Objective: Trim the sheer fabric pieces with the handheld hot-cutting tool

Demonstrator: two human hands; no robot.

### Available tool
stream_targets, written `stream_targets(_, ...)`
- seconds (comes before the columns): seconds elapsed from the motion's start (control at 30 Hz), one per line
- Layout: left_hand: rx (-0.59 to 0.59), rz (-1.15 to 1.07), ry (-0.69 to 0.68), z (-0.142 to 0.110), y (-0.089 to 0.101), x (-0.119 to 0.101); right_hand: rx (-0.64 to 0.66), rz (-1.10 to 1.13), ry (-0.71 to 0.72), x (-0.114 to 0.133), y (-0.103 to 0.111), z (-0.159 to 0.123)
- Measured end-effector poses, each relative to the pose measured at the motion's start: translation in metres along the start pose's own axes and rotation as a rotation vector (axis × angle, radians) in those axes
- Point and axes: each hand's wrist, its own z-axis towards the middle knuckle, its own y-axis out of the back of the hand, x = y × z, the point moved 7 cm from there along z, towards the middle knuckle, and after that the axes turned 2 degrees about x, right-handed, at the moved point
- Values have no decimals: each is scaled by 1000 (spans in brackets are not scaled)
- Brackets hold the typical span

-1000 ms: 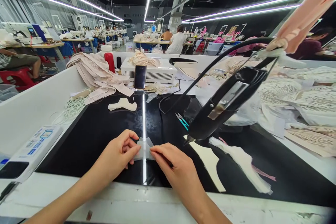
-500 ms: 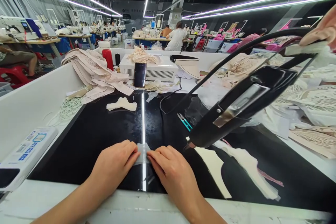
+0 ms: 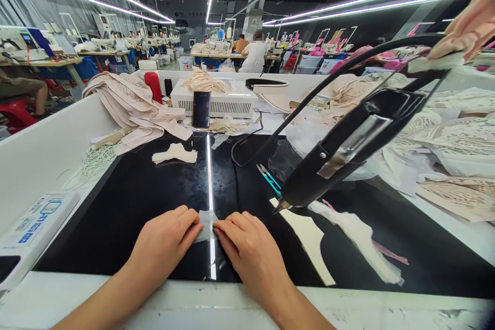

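A white table (image 3: 185, 305) with raised walls carries a black mat (image 3: 116, 227), glossy under a strip of reflected light. Lace pieces (image 3: 448, 139) cover the right side of the table, and a pale pink fabric heap (image 3: 129, 105) lies at the far left. A black pointed tool (image 3: 344, 147) hangs at a slant from a knotted peach cloth (image 3: 469, 23), blocking part of the view of the mat's right side; its tip is just above a cream cutout (image 3: 309, 237). Its thick black cable (image 3: 309, 103) arches over the table.

At the back stands a slotted white box (image 3: 232, 107), with a dark-screened phone (image 3: 201, 109) upright before it and a red spool (image 3: 153, 87) to its left. At the left edge, a white device (image 3: 38, 224) bears blue print, too slanted and small to read.

The person's left hand (image 3: 166, 240) and right hand (image 3: 251, 247) face each other over the near part of the mat, fingertips pinching opposite sides of a small translucent piece (image 3: 208, 219). Teal-handled snips (image 3: 269, 180) lie beyond the right hand, near the tool.
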Motion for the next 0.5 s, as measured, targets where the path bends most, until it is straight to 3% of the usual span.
stream_targets(0.5,-77,73,-92,-4,8,-6,28,69,-79,-2,0,5)
